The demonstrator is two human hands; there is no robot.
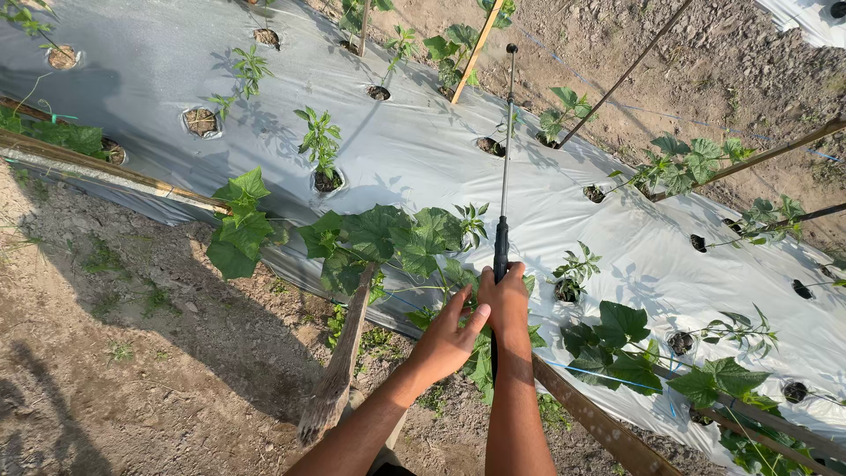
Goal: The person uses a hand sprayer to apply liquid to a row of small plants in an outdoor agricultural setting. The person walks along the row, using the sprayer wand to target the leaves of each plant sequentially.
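My right hand grips the black handle of a long thin spray wand, which points away from me over a bed covered in silver plastic mulch. The wand's tip reaches toward a small plant in a hole at the far side. My left hand is open, fingers spread, just left of the handle and touching my right hand. Broad-leaved vine plants grow right below my hands.
Wooden stakes and bamboo poles lean across the bed. Young pepper-like plants stand in round holes in the mulch. Bare brown soil lies at lower left and beyond the bed at upper right.
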